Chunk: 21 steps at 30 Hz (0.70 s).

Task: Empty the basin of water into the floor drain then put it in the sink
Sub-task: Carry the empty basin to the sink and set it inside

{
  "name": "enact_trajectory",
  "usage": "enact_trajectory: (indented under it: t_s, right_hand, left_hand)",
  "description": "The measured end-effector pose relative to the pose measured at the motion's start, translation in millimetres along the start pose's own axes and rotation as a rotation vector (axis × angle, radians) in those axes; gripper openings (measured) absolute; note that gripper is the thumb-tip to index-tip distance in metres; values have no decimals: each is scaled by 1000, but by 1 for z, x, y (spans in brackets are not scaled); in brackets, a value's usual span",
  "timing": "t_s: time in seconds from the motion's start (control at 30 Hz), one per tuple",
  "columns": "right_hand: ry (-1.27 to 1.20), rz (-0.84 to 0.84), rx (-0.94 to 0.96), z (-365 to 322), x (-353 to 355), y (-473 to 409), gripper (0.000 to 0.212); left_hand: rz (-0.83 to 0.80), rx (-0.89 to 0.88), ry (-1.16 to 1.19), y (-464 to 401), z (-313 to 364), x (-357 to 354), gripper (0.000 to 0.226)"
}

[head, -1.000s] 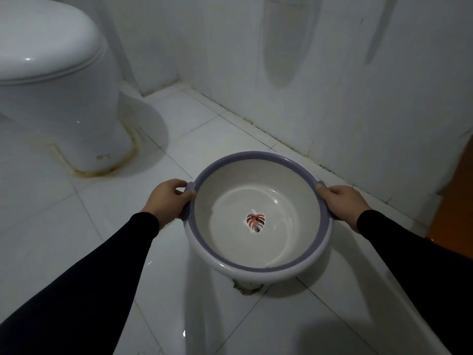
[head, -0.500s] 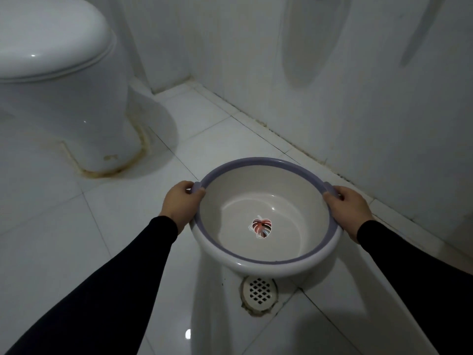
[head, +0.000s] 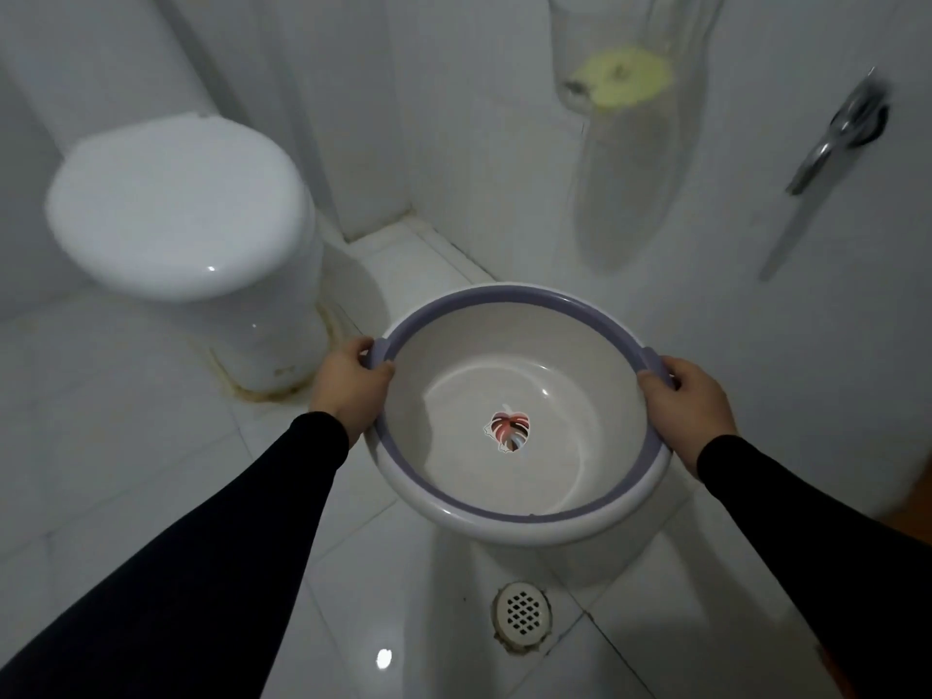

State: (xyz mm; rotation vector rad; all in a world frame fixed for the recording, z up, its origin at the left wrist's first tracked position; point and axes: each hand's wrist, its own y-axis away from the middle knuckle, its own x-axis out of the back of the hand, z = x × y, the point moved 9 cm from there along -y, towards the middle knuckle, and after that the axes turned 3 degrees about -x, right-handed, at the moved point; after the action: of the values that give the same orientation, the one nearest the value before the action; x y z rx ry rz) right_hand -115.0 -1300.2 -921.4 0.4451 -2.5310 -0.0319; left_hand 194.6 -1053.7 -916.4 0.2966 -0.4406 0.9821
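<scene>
A round cream basin (head: 570,396) with a purple rim and a leaf sticker on its bottom is held level above the floor. My left hand (head: 348,391) grips its left rim handle and my right hand (head: 688,401) grips the right one. No water shows inside the basin. The round white floor drain (head: 522,612) lies on the white tiles just in front of and below the basin, fully uncovered. No sink is in view.
A white toilet (head: 181,209) with its lid down stands at the left. The tiled wall at the right carries a hanging clear holder with something yellow (head: 623,78) and a metal fitting (head: 837,138). Glossy white floor tiles (head: 126,446) spread to the left.
The basin has risen with both hands still on its rim. The view has tilted up, so the drain is fully exposed below it and the wall items have come into sight.
</scene>
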Motion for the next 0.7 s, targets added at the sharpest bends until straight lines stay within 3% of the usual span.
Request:
enact_trajectory:
  t_s: [0.2,0.37,0.7]
  right_hand:
    - [-41,-23,-18,-135,75,28,19]
    - [-103,-24,-16,-242,137,51,9]
    - [-157,41,-4,-455,279,79,27]
  left_hand:
    - [8,-22,16,7,134,87,17]
    - [29,-26,-44,9,244,162,31]
    - [52,-189,-26,5,479,281,24]
